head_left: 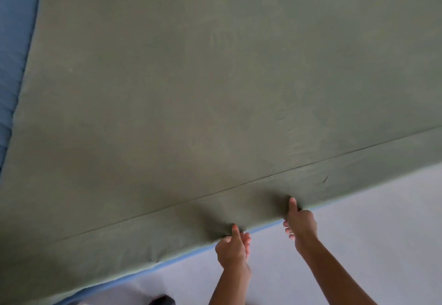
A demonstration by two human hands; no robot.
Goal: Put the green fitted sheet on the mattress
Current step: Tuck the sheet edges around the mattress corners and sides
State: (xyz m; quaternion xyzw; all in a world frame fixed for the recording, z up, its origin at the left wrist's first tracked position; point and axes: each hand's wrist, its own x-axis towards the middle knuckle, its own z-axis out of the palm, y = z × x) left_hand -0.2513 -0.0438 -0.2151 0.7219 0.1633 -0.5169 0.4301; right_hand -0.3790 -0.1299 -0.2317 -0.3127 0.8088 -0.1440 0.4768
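The green fitted sheet (215,84) lies stretched smooth over the mattress (148,271), whose blue edge shows just below the hem. Both hands pinch that near hem: the left hand (233,249) and the right hand (301,224), thumbs on top, fingers (246,240) curled beneath, above the pale floor (358,233).

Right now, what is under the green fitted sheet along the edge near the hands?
Below the green fitted sheet only a thin blue strip of mattress shows. The left hand and right hand grip the sheet's hem. The rest is covered.
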